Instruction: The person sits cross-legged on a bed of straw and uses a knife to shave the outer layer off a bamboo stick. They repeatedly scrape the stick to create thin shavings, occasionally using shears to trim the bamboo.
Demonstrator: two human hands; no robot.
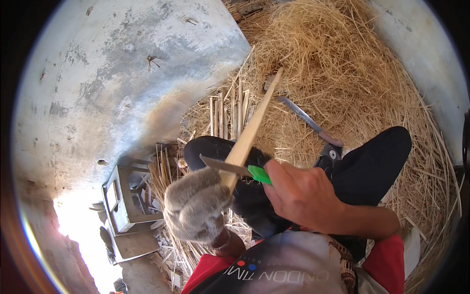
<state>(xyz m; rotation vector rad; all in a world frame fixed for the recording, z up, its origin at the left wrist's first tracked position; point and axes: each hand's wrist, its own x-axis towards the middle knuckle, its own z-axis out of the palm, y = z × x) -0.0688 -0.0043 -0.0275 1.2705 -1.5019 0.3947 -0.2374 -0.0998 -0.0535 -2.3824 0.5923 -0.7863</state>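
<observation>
My left hand (197, 203), in a grey knitted work glove, is closed around the lower end of a long pale wooden strip (253, 125). The strip slants up and away to the right, over my bent knee. Bare, my right hand (303, 193) grips the green handle of a knife (259, 174). Its grey blade (223, 165) lies across the strip just above the gloved fingers, pointing left. Whether the edge bites into the wood cannot be made out.
A large knife with a brown handle (311, 121) lies on the straw beyond my legs. Loose straw and shavings (333, 54) heap up at the far side. Several cut sticks (227, 112) lie by the pale wall (98, 98). A wooden stool-like frame (128, 210) stands at left.
</observation>
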